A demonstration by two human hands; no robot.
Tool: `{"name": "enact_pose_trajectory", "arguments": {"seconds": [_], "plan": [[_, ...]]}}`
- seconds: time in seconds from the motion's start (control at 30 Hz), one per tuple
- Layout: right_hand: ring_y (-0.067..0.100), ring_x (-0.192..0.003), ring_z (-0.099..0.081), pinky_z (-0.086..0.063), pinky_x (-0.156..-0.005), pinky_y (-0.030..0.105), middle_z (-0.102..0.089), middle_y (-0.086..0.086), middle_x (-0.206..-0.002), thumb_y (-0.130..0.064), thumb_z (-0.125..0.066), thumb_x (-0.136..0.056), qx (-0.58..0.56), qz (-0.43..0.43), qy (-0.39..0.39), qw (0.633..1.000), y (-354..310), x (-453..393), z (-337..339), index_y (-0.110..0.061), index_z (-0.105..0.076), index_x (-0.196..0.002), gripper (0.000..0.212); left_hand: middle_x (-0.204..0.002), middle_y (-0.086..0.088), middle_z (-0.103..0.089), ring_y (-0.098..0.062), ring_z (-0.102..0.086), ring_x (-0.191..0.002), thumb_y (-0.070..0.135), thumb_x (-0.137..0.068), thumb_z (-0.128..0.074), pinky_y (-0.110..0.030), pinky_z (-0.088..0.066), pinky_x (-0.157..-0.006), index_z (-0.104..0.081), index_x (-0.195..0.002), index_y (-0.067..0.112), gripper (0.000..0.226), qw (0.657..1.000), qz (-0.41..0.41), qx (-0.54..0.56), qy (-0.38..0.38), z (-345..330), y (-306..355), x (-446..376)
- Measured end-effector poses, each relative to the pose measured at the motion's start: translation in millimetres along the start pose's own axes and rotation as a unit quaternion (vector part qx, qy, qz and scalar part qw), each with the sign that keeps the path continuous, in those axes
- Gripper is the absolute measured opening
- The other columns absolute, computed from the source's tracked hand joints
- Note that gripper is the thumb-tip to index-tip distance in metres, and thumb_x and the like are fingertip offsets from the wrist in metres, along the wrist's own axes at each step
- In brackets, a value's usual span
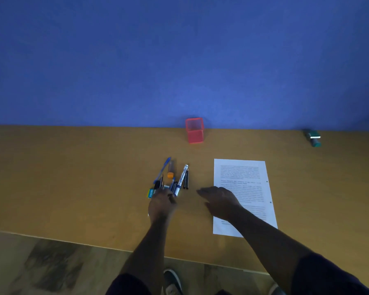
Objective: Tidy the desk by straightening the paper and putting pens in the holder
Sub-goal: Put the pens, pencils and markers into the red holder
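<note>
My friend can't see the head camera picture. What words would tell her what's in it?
A person's left hand reaches into a pile of pens on a brown desk, while the right hand hovers open beside a printed paper. An empty red holder stands by the blue wall, and a green stamp-like thing sits far right.

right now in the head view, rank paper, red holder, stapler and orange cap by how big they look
1. paper, by far the largest
2. red holder
3. stapler, farther off to the side, so its true size is unsure
4. orange cap, the smallest
</note>
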State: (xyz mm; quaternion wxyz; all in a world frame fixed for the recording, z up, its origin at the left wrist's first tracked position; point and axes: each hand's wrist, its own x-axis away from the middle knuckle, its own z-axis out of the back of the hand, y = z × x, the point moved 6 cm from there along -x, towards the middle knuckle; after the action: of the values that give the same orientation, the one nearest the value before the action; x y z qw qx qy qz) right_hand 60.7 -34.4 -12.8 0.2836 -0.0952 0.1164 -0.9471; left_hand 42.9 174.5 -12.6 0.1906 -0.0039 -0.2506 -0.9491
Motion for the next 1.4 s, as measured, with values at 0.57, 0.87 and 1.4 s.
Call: {"name": "enact_pose_trajectory", "arguments": {"seconds": [0.57,0.87,1.4], "plan": [[0.027,-0.120,-0.054,-0.049,-0.089,0.040,-0.041,-0.002,-0.149,-0.015,-0.067,-0.083,0.111,0.081,-0.087,0.987,-64,-83,-12,-0.020,-0.035,-0.144,0.069,-0.100,0.005,-0.067,-0.017,-0.064,-0.091,0.023,-0.087,-0.067,-0.028,-0.046,-0.067,-0.065,-0.094,0.023,0.008,0.999,0.043,0.004,-0.019,-9,-34,-13],[0.026,-0.124,-0.047,-0.055,-0.085,0.042,-0.042,0.002,-0.143,-0.008,-0.066,-0.085,0.130,0.124,-0.102,0.978,-70,-88,-21,-0.020,-0.043,-0.140,0.061,-0.098,0.005,-0.070,-0.016,-0.067,-0.087,0.031,-0.089,-0.066,-0.027,-0.050,-0.065,-0.070,-0.097,0.023,0.011,0.999,0.038,0.002,-0.019,-11,-34,-18],[0.017,-0.076,-0.066,-0.053,-0.060,0.027,-0.066,-0.001,-0.083,-0.008,-0.074,-0.076,0.171,0.294,-0.043,0.939,-74,-69,-12,-0.019,-0.069,-0.088,0.016,-0.106,0.002,-0.065,-0.019,-0.062,-0.102,0.030,-0.082,-0.066,-0.036,-0.055,-0.082,-0.063,-0.106,0.015,0.028,1.000,-0.020,-0.006,-0.005,-9,-25,-10]]}}
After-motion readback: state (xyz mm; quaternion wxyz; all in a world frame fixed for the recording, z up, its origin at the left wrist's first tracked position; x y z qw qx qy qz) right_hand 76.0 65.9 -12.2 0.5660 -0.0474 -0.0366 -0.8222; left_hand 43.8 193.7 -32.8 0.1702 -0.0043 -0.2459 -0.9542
